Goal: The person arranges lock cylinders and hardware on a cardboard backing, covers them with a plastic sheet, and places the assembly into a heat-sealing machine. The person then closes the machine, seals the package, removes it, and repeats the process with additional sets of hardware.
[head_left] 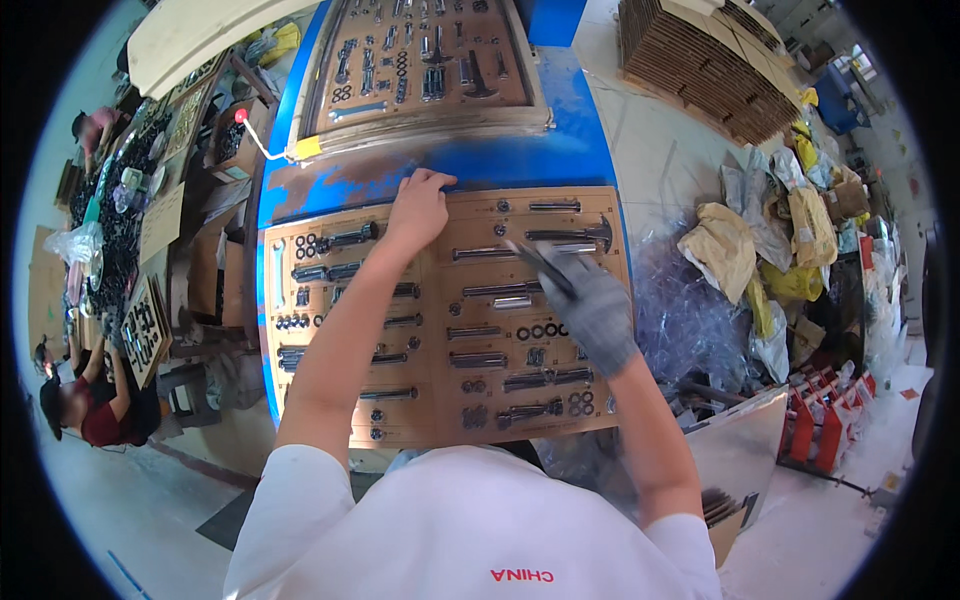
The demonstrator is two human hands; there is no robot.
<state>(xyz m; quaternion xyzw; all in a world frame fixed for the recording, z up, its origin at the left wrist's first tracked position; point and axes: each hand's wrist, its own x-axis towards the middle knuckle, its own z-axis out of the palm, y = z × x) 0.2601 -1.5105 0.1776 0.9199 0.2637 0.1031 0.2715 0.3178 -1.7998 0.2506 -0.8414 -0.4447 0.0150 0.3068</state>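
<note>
A brown cardboard board (433, 300) lies flat before me, set with rows of chrome sockets, nuts, bolts and rod-like tool parts. My left hand (420, 205), bare, is at the board's far edge with its fingers curled over that edge. Above the right half is my right hand (590, 310) in a grey glove, closed around a dark, slim, pointed tool (545, 268) whose exact kind I cannot make out. Just beyond that tool, a hammer (600, 234) lies on the board. On the left side sits a pale open-end wrench (278, 272).
A framed panel (540, 118) of similar parts lies farther away on the blue table (590, 150). At its left stands a red-knobbed lever (241, 117). Stacked cardboard (710, 70), bags (720, 250) and plastic film lie right. People (105, 405) work at benches on the left.
</note>
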